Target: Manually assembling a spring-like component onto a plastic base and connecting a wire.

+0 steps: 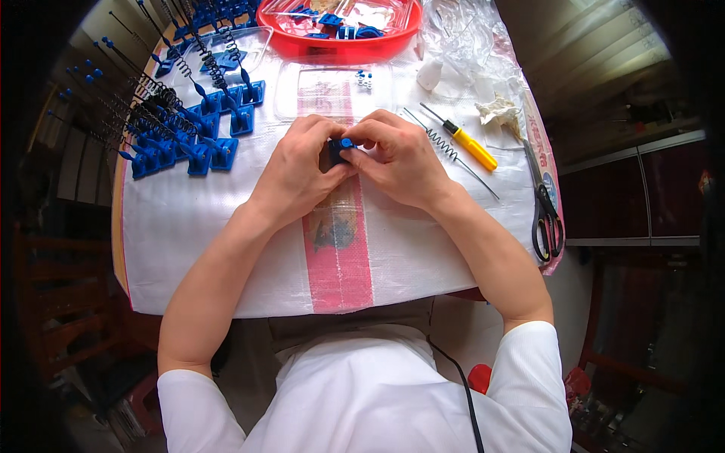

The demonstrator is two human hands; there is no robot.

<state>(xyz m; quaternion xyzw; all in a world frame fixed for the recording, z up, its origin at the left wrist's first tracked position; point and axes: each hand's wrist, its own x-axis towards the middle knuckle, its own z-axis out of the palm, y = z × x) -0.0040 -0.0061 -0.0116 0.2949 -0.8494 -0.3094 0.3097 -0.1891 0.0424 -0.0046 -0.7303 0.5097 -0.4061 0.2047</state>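
Observation:
Both hands meet over the middle of the table around a small dark blue plastic part (343, 145) with a round knob on top. My left hand (298, 162) has its fingers closed on the part's left side. From the right, my right hand (400, 157) pinches the same part between thumb and fingers. Much of it is hidden by the fingers. To the right of my right hand lie a loose metal spring with straight wire ends (444, 143) and a screwdriver with a yellow handle (474, 149).
Several blue bases with upright black springs (200, 155) crowd the left side. A red basin (340, 51) of blue parts stands at the back, a clear plastic tray (302, 79) before it. Black-handled scissors (545, 219) lie at the right edge, near crumpled tissue (498, 112) and a small white bottle (430, 75).

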